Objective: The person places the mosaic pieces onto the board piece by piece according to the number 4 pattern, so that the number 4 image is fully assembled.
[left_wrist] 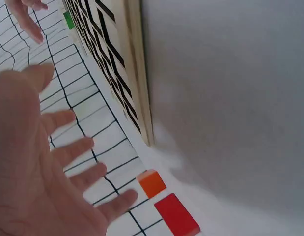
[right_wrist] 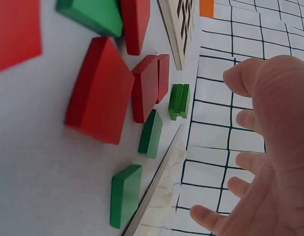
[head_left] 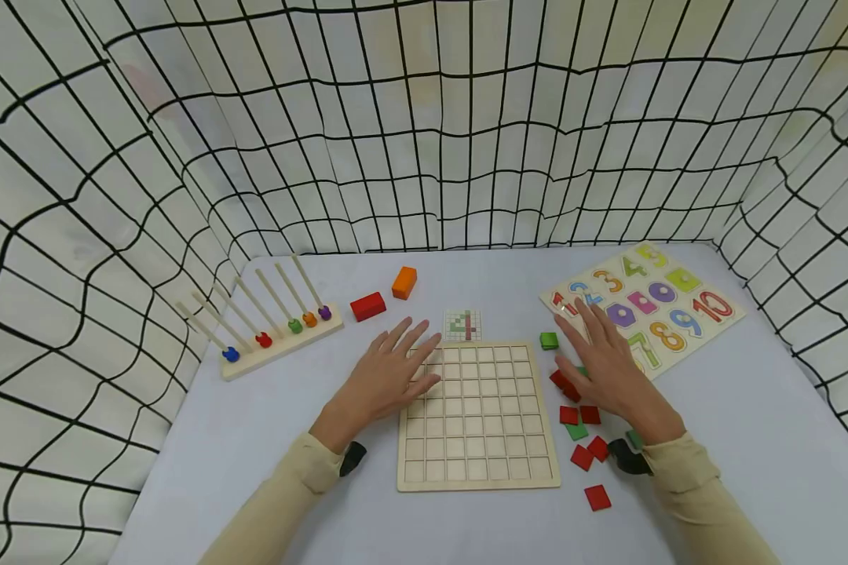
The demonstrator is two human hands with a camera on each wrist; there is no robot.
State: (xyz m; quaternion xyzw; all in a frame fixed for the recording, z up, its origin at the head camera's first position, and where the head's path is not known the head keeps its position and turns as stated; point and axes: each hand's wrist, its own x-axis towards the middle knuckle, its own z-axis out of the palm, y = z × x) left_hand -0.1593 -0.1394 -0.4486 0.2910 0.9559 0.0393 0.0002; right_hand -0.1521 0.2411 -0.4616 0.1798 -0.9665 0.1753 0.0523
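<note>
A wooden grid board [head_left: 477,416] with bare square cells lies in the middle of the table. Above its upper left part is my left hand [head_left: 385,373], fingers spread and holding nothing. My right hand [head_left: 604,365] hovers over loose tiles to the right of the board, its fingers also apart. Red tiles [head_left: 583,457] and green tiles [head_left: 575,431] lie scattered there, some partly hidden by the hand. Two stacked green tiles [head_left: 549,340] sit near the board's upper right corner. Just past the board's far edge lies a small pattern card [head_left: 462,325] printed with a coloured grid.
At the left stands a peg rack [head_left: 283,351] with coloured beads on upright rods. Near it are a red block [head_left: 368,307] and an orange block [head_left: 404,282]. A number puzzle board [head_left: 643,306] lies back right. Black netting [head_left: 452,133] surrounds the table's far side and flanks.
</note>
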